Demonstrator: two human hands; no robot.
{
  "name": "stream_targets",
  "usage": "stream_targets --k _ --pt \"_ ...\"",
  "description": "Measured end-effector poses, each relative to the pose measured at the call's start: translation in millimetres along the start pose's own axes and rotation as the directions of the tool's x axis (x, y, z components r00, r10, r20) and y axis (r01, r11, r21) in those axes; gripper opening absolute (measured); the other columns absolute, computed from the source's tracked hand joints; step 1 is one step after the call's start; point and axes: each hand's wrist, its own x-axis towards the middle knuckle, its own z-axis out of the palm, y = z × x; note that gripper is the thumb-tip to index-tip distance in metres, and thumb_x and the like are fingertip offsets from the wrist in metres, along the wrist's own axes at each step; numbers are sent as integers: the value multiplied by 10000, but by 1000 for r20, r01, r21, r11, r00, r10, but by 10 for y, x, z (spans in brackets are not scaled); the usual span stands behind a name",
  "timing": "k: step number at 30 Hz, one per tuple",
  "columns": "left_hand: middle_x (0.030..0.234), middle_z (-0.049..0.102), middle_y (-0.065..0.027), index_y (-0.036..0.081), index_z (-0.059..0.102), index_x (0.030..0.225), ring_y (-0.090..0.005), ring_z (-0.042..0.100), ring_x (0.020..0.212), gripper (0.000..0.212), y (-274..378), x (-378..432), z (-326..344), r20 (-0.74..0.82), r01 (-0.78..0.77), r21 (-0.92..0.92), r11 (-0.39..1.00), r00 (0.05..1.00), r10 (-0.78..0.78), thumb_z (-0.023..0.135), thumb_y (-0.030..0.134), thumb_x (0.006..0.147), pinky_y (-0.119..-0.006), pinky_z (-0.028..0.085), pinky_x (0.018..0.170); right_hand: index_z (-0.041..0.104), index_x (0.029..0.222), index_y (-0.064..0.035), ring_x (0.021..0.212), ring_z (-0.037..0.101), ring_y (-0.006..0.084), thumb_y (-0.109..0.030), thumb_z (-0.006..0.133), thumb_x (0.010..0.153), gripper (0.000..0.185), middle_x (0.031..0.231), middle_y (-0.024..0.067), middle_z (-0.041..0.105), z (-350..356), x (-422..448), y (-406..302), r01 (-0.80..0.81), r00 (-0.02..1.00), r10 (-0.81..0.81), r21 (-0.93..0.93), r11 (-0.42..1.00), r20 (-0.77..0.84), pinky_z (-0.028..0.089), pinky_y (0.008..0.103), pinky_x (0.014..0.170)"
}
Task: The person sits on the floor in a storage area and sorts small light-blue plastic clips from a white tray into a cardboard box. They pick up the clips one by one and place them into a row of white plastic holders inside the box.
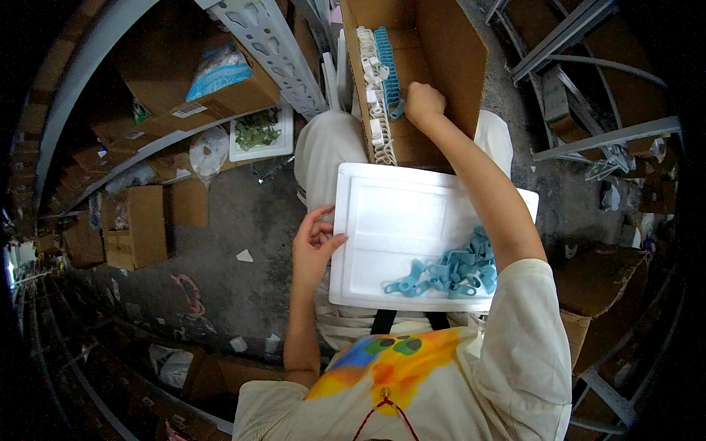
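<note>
A white foam tray [398, 212] lies across my lap with a loose heap of blue plastic clips [460, 267] in its near right part. My left hand [315, 242] grips the tray's left edge, thumb on the rim. Beyond it stands an open cardboard box [441, 49]. Inside, a row of white plastic clips [379, 118] runs along the left wall, and a neat row of blue clips [388, 60] lines up beside it. My right hand [426, 105] is in the box, fingers curled at a tilted blue clip [397, 109] at the row's near end; its fingertips are hidden.
To the left, a perforated metal shelf post [270, 49] rises beside a carton with plastic bags [220, 71]. A white tray of green pieces [262, 132] and a clear tape roll [209, 150] sit below. Cartons [598, 281] and metal racks [612, 138] stand right.
</note>
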Motion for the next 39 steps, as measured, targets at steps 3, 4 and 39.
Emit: stream_targets --k 3,4,39 --pt "713 532 8 12 468 1116 -10 413 556 499 18 -1 13 3 -4 -1 1000 1000 4 667 0 659 -133 333 504 618 844 -38 860 586 310 -77 504 734 163 909 174 600 51 45 3 8 1000 -8 10 1000 -18 475 404 731" --pt "712 531 9 13 469 1116 -10 409 554 499 19 -6 17 -6 3 7 1000 1000 -3 668 1 659 -133 332 503 617 845 -38 858 586 310 -76 507 733 162 907 174 600 59 53 -5 11 1000 -10 17 1000 -16 475 405 731" --pt "721 537 4 16 468 1114 -13 404 558 481 12 -17 17 2 -1 2 1000 1000 1 650 -6 669 -138 340 520 608 939 -51 937 561 297 -127 555 702 255 1005 137 584 66 -56 -89 31 951 -32 9 999 309 469 403 748"
